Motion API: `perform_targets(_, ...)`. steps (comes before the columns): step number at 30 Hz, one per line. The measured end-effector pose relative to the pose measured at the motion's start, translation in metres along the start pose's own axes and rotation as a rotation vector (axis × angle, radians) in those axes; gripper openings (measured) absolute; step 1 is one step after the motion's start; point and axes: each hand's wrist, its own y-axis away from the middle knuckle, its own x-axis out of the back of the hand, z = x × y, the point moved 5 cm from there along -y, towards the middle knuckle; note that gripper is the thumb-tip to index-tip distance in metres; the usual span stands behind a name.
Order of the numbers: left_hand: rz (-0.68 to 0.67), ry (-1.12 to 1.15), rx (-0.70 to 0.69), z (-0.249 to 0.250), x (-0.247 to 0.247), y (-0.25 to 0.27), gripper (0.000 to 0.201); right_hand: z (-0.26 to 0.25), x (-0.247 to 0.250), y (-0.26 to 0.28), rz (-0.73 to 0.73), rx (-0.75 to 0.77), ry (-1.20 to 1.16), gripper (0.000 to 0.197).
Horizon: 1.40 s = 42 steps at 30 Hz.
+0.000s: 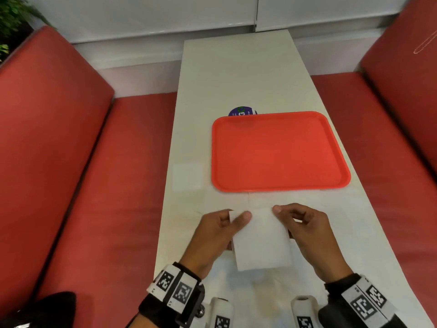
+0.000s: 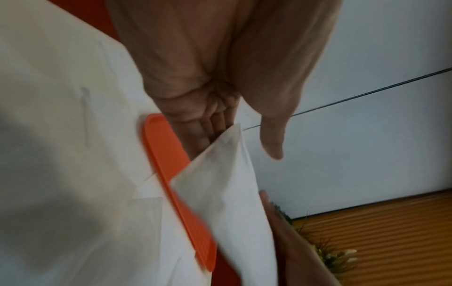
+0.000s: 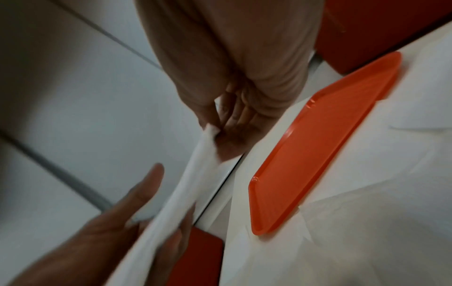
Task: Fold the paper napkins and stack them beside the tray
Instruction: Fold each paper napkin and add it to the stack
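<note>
Bare table (image 1: 236,74) beyond the tray (image 1: 279,150); benches (image 1: 71,162) flank it.

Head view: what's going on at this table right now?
A person holds one white paper napkin up between both hands, the left hand and right hand each pinching a side, just in front of the empty red tray. A folded napkin already lies on the table to the left of the tray. More unfolded napkins lie flat beneath the hands.

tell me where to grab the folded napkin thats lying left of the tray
Probably pinch the folded napkin at its near edge, coming from the near side: it lies flat on the table, the tray lies along its right, and the table edge is close on its left.
</note>
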Motion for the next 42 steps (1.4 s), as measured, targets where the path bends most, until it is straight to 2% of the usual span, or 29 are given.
perform_targets(3,0.001,-0.044,0.024,-0.008,0.014,-0.005,0.032,-0.002,-0.01,-0.008,0.018,0.03,-0.009,0.018)
perform_targets(6,0.157,-0.056,0.026,-0.007,0.059,-0.029,0.025,0.003,-0.011,-0.017,0.036,-0.008,-0.073,0.016)
perform_targets(9,0.296,-0.086,0.048,0.001,0.113,-0.062,0.019,0.02,-0.002,-0.021,0.089,-0.042,-0.006,0.016)
perform_targets(12,0.344,-0.139,0.061,0.011,0.162,-0.102,0.016,0.038,0.015,-0.02,0.158,-0.076,0.089,0.021)
perform_targets(15,0.374,-0.289,0.026,0.023,0.198,-0.137,0.013,0.059,0.037,-0.015,0.245,-0.14,0.125,0.01)
perform_targets(19,0.395,-0.435,-0.001,0.022,0.218,-0.166,0.016,0.084,0.059,-0.006,0.321,-0.224,0.201,0.009)
perform_targets(23,0.406,-0.57,0.071,0.002,0.223,-0.182,0.035,0.091,0.064,-0.002,0.325,-0.224,0.259,0.016)
perform_targets(26,0.462,-0.678,0.092,-0.004,0.219,-0.186,0.047,0.086,0.058,-0.005,0.32,-0.105,0.386,0.027)
perform_targets(28,0.548,-0.745,0.064,0.0,0.213,-0.183,0.037,0.077,0.047,-0.004,0.229,0.019,0.623,0.017)
perform_targets(29,0.594,-0.757,0.043,0.003,0.211,-0.181,0.04,0.079,0.043,-0.005,0.179,0.015,0.766,0.027)
perform_targets(30,0.639,-0.755,0.02,0.005,0.211,-0.178,0.048,0.089,0.044,-0.007,0.15,0.049,0.92,0.057)
perform_targets(31,0.682,-0.749,-0.003,0.009,0.211,-0.173,0.054,0.101,0.044,-0.008,0.138,0.086,1.012,0.075)
perform_targets(32,0.711,-0.753,-0.02,0.013,0.209,-0.168,0.057,0.108,0.042,-0.011,0.144,0.12,1.078,0.079)
perform_targets(33,0.724,-0.771,-0.038,0.02,0.205,-0.16,0.056,0.108,0.039,-0.013,0.137,0.162,1.128,0.075)
perform_targets(35,0.674,-0.827,-0.096,0.03,0.184,-0.144,0.047,0.113,0.031,-0.014,0.103,0.225,1.176,0.057)
perform_targets(37,0.531,-0.882,-0.205,0.032,0.147,-0.123,0.032,0.113,0.025,-0.017,0.078,0.268,1.168,0.038)
perform_targets(39,0.362,-0.911,-0.29,0.016,0.103,-0.098,0.023,0.111,0.025,-0.02,0.092,0.285,1.118,0.024)
perform_targets(42,0.17,-0.937,-0.331,-0.022,0.047,-0.06,0.02,0.093,0.027,-0.018,0.118,0.362,1.038,0.009)
